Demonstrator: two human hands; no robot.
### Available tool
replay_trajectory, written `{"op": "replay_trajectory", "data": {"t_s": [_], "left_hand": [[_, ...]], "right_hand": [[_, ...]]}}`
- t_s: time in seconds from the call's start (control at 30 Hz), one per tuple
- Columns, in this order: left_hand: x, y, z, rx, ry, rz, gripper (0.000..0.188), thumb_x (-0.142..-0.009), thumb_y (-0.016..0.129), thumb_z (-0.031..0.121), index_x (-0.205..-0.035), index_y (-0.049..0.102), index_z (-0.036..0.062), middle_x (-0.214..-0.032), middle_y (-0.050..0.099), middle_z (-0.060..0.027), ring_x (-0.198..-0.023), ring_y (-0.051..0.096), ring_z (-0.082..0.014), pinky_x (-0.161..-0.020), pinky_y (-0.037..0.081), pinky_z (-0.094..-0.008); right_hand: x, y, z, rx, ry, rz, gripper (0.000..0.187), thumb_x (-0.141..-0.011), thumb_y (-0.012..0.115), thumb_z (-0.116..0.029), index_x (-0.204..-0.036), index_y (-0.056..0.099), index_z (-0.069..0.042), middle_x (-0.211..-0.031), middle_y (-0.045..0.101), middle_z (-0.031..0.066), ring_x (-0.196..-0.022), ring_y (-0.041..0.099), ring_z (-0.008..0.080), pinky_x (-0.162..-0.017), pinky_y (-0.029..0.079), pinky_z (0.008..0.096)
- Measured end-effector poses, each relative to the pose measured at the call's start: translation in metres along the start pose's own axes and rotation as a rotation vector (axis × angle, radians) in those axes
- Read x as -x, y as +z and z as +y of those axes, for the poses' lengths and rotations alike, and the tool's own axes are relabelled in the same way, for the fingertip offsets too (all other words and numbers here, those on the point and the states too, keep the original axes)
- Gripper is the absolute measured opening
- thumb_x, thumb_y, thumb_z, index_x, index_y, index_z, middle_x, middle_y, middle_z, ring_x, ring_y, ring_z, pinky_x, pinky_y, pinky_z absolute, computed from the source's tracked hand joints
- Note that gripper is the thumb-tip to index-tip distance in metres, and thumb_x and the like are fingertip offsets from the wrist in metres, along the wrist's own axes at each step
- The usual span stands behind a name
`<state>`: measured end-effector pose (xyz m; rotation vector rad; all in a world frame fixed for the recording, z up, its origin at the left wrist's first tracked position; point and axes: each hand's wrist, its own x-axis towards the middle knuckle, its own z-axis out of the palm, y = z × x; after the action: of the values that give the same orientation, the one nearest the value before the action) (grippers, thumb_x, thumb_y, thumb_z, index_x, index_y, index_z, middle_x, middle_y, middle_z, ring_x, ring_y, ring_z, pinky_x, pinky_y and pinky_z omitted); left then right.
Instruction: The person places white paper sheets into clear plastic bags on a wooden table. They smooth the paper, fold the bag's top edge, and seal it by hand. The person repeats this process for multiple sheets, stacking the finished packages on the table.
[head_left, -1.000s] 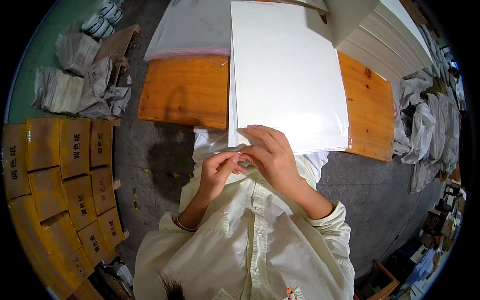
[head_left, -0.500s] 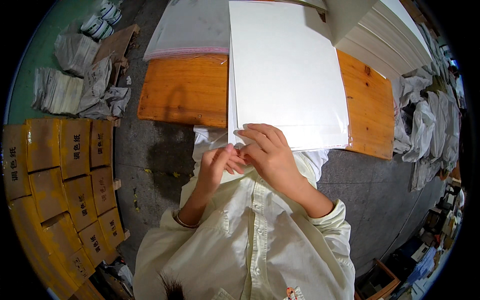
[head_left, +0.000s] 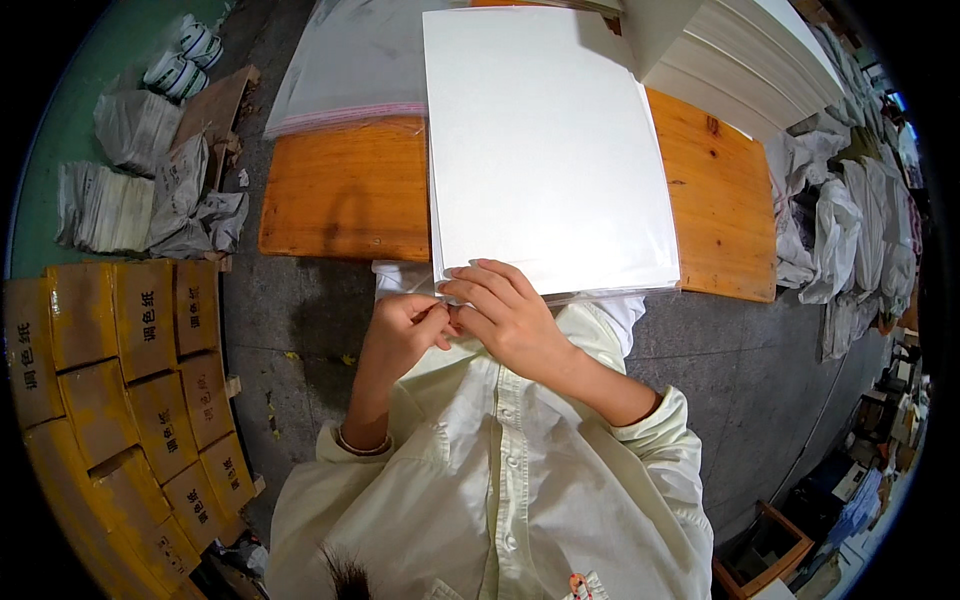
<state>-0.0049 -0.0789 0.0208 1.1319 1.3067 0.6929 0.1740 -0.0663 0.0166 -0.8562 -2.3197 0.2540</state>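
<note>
A clear plastic bag filled with white paper sheets (head_left: 545, 150) lies on the orange wooden table (head_left: 345, 190), its open end hanging over the near edge. My left hand (head_left: 400, 335) and my right hand (head_left: 505, 315) meet at the bag's near left corner. Both pinch the thin flap of the bag there between fingertips. The right hand's fingers also rest on the bag's near edge. My cream shirt fills the lower middle of the view.
A pile of empty clear bags with a pink strip (head_left: 345, 70) lies at the table's back left. A tall stack of white paper (head_left: 745, 60) stands at the back right. Yellow-brown cartons (head_left: 130, 350) line the floor left; wrapped bundles (head_left: 150, 170) and crumpled wrapping (head_left: 850, 240) lie around.
My left hand's fingers have curled shut on the bag's flap beside the right hand. The whole view has shifted a little left.
</note>
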Motion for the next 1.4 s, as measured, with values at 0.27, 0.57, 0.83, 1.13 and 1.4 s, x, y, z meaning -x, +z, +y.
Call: {"op": "replay_trajectory", "data": {"t_s": [0.27,0.57,0.83,1.13,1.4], "left_hand": [[0.001,0.001,0.013,-0.136,0.029,0.029,0.018,-0.078,0.056,0.006,-0.071,0.066,-0.0065,-0.059,0.064,-0.0077,-0.049,0.06,-0.0107,-0.047,0.044,-0.0233],[0.002,0.011,0.003,-0.014,0.045,-0.017,0.019,-0.079,0.057,0.008,-0.071,0.066,-0.0059,-0.058,0.062,-0.0064,-0.05,0.059,-0.0095,-0.046,0.043,-0.0232],[0.003,0.013,-0.004,0.009,0.026,-0.035,0.019,-0.08,0.058,0.007,-0.069,0.065,-0.0058,-0.056,0.059,-0.0048,-0.051,0.06,-0.01,-0.046,0.043,-0.0228],[0.004,-0.006,0.01,-0.093,-0.075,0.021,0.019,-0.08,0.054,0.006,-0.071,0.067,-0.0051,-0.053,0.059,-0.0063,-0.049,0.059,-0.0095,-0.045,0.038,-0.0215],[0.005,-0.013,-0.003,-0.123,-0.064,0.001,0.022,-0.08,0.051,0.008,-0.072,0.068,-0.004,-0.053,0.063,-0.0066,-0.044,0.046,-0.0043,-0.041,0.032,-0.0216]], "right_hand": [[0.003,0.002,0.002,0.001,-0.019,0.001,0.017,-0.072,0.06,-0.011,-0.088,0.064,-0.004,-0.108,0.059,0.0047,-0.112,0.052,0.0199,-0.102,0.039,0.0398],[0.012,-0.005,0.001,-0.025,0.017,0.006,0.02,-0.074,0.064,-0.011,-0.092,0.061,-0.002,-0.105,0.061,0.0029,-0.111,0.054,0.0178,-0.101,0.039,0.0398],[0.016,-0.01,-0.002,-0.026,0.033,0.035,0.016,-0.075,0.064,-0.013,-0.086,0.06,-0.002,-0.102,0.06,0.0027,-0.11,0.054,0.0181,-0.1,0.039,0.0415],[0.054,-0.058,-0.002,-0.517,0.289,-0.082,0.013,-0.075,0.072,-0.018,-0.077,0.062,-0.01,-0.093,0.065,0.0024,-0.098,0.061,0.02,-0.089,0.046,0.0382],[0.33,-0.193,0.044,-0.856,0.885,1.292,0.01,-0.092,0.059,-0.014,-0.099,0.058,-0.007,-0.084,0.061,0.0006,-0.069,0.055,0.0087,-0.061,0.046,0.0195]]}}
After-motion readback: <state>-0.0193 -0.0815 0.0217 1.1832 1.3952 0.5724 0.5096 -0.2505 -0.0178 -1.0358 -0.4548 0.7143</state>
